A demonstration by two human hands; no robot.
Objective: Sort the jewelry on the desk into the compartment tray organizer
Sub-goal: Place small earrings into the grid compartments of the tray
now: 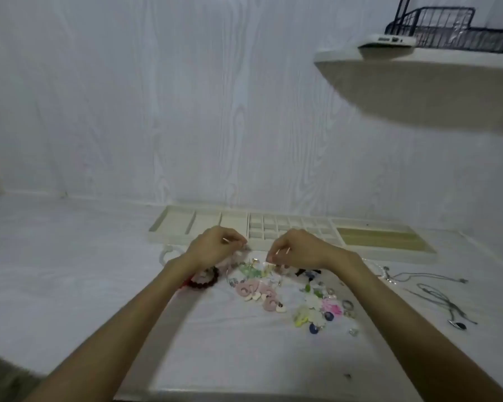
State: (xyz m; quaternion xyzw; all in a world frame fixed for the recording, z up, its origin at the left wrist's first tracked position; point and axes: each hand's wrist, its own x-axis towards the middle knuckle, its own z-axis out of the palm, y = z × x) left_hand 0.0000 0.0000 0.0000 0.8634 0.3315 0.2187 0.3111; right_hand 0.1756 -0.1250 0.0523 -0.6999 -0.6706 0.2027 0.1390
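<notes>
Both hands are working at the far edge of the jewelry pile [288, 294], which is lying spread on the table [70, 271] between the person and the tray organizer [273, 230]. The left hand [215, 246] is curling its fingers around something small at the pile's far left, though what it is pinching is too blurred to name. The right hand [295, 250] is doing the same just to the right, fingertips drawn together over a small pale piece. The organizer is lying directly beyond both hands, its long axis running left to right along the wall, with wide compartments to the left, a grid of small cells in the middle and a greenish section to the right. The small cells are sitting just far of the right hand, so that hand is probably the better placed to drop a small piece there. A dark red bead bracelet [205, 278] is lying near the left wrist, and thin chain necklaces [436, 291] are trailing well apart to the right.
</notes>
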